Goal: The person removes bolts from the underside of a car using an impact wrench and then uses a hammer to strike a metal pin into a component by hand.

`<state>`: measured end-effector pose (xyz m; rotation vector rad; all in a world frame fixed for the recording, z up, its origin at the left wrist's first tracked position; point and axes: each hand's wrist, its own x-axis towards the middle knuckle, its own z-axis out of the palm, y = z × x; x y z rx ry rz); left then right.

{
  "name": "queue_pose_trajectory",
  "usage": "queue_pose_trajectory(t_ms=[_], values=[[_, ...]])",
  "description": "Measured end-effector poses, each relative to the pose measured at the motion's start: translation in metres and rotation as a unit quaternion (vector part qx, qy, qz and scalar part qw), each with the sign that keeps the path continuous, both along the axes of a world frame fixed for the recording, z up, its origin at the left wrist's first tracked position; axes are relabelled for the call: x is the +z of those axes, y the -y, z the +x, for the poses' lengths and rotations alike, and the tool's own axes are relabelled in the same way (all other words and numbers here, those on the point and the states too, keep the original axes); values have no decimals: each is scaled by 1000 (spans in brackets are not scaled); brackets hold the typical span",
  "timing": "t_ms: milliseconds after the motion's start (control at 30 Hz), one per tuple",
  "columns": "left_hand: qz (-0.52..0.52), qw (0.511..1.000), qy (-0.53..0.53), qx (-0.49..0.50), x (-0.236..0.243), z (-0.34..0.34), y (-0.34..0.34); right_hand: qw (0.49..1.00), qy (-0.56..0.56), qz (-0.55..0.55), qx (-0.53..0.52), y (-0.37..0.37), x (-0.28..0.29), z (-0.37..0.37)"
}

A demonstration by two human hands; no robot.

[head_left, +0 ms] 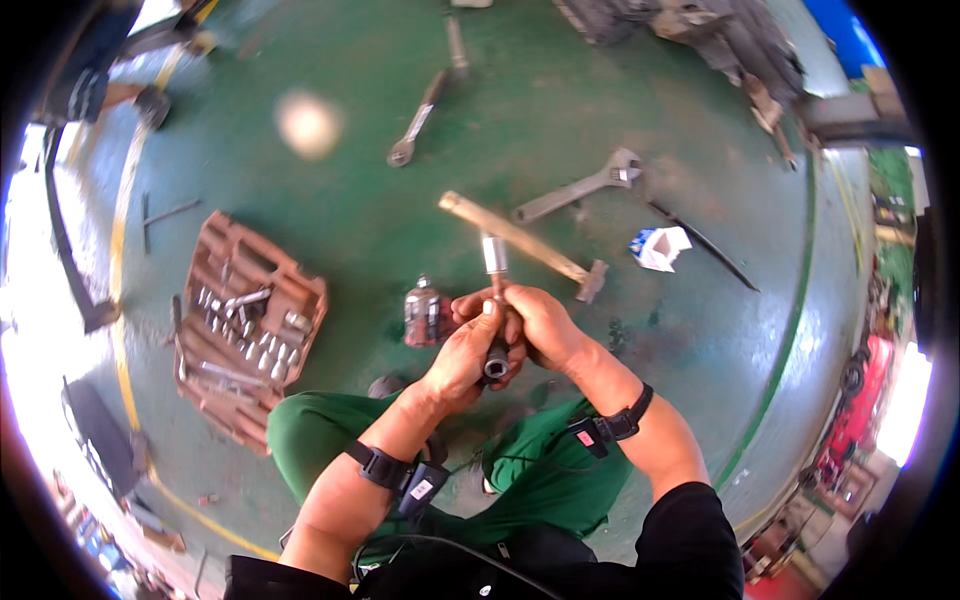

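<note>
In front of my knees, my left hand and my right hand meet, both closed around a rod-like socket tool. Its bright chrome socket end sticks out past my fingers on the far side, while a dark hollow socket end shows on the near side. My fingers cover the middle, so whether it is one joined piece I cannot tell. Just left of my hands stands a clear bottle with reddish contents. A wooden-handled hammer lies right beyond the chrome end.
An open brown socket case with several sockets lies left. Farther off are an adjustable wrench, a ratchet, a dark bar and a blue-and-white box. A T-shaped tool lies far left. Another person's shoe shows upper left.
</note>
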<state>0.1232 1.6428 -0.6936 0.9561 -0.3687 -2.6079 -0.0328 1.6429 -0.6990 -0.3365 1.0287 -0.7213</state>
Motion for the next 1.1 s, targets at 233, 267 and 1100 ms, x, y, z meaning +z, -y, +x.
queue_pose_trajectory(t_ms=[233, 267, 1100], values=[[-36, 971, 159, -176, -45, -46, -12, 979, -146, -97, -108, -48, -51, -36], [-40, 957, 190, -213, -49, -50, -16, 970, -201, -107, -87, -47, -69, -55], [-153, 910, 265, -280, -51, -70, -47, 896, -441, -44, 12, -106, -152, -257]])
